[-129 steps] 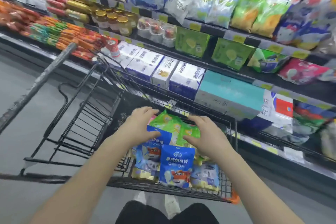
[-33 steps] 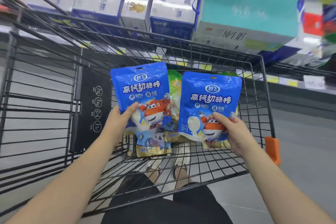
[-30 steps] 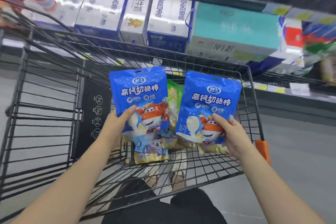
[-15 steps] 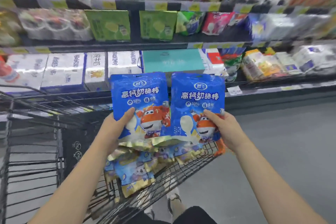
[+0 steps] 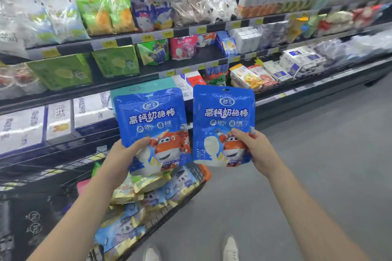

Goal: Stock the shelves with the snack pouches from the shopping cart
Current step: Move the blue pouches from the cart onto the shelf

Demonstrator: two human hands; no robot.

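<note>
My left hand [image 5: 118, 161] grips a blue snack pouch [image 5: 151, 121] by its lower left corner and holds it upright. My right hand [image 5: 259, 152] grips a second blue snack pouch [image 5: 222, 116] by its lower right corner, just to the right of the first. Both pouches show a red cartoon plane and face me. Below them the black wire shopping cart [image 5: 191, 194] holds several more blue and yellow pouches [image 5: 157, 195]. The shelves [image 5: 191, 65] rise behind, and similar green and pink pouches [image 5: 183, 47] stand on the middle shelf.
White and blue milk cartons [image 5: 59, 121] and a teal box [image 5: 135, 89] fill the low shelf behind the pouches. Green boxes [image 5: 115, 60] stand on the middle shelf, bagged goods above. Grey aisle floor [image 5: 307, 154] stretches to the right. My white shoes [image 5: 230, 248] show at the bottom.
Both hands have lifted the two blue pouches out of the cart and up in front of the shelves. My view has swung up and to the right along the aisle.
</note>
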